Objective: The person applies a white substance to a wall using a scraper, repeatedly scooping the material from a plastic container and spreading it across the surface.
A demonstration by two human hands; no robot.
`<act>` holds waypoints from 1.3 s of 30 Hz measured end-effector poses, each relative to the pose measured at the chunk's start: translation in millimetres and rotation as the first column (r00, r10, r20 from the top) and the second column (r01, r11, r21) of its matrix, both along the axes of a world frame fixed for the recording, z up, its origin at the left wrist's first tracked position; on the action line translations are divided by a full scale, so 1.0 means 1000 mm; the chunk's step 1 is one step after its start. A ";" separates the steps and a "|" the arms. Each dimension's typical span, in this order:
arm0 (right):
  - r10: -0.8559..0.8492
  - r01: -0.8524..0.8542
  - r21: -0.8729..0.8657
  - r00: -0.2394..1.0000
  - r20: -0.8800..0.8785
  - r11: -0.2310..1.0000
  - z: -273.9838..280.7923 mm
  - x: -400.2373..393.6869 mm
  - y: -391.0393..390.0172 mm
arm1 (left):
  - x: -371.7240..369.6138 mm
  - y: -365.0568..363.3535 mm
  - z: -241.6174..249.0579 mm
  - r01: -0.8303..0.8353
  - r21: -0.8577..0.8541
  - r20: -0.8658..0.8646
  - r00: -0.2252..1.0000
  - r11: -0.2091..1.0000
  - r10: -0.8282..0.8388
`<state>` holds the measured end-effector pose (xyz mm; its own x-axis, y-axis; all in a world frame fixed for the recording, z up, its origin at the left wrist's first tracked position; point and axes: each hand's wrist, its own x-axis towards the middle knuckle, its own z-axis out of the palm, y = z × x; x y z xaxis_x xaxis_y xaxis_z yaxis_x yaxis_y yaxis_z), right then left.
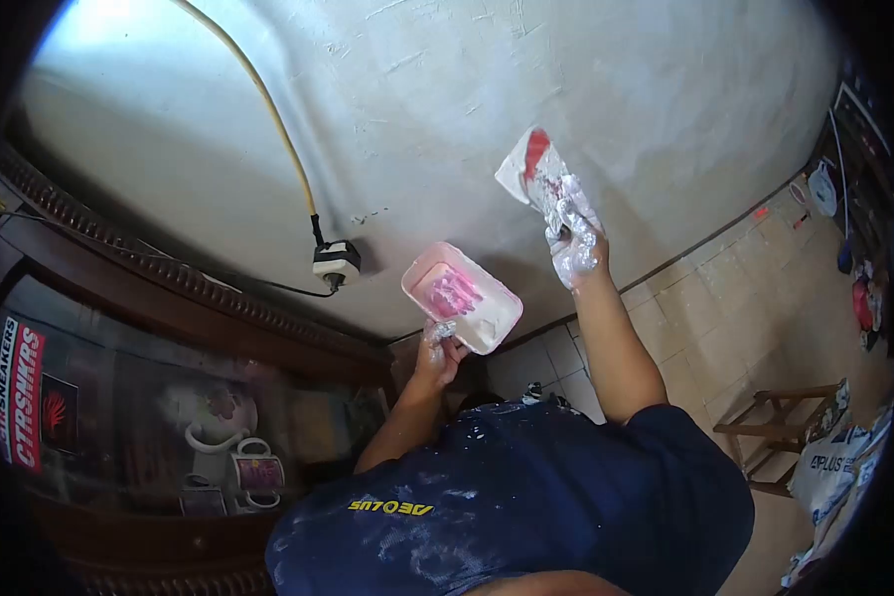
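White filler could slop from the plastic tub (455, 290) if my left hand (440, 353) lets it tip: it's tilted, and I've only got it by the near end, with messy fingers. The flat scraper (538, 154) could slip, since my right hand (576, 243) is thickly coated, or shed a lump onto the tiled floor (685, 318). Wet filler or a knock could also reach the power socket (336, 260), near the tub, cord plugged in.

Tub: rounded rectangle, pale pink rim, pink streaks showing through smeared white, clump at the near end. Held up in front of the wall (447, 149), near the wooden cabinet's edge (358, 348). Scraper: white-smeared, red patch showing, raised close to the wall; contact, can't tell.
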<state>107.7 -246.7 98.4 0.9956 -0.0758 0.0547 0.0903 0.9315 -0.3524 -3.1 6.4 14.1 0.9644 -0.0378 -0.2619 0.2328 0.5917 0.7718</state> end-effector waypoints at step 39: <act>-0.212 0.246 -0.379 0.969 0.130 0.892 0.092 0.129 -0.009 | -0.012 0.016 0.008 0.046 -0.016 0.063 0.997 0.999 -0.044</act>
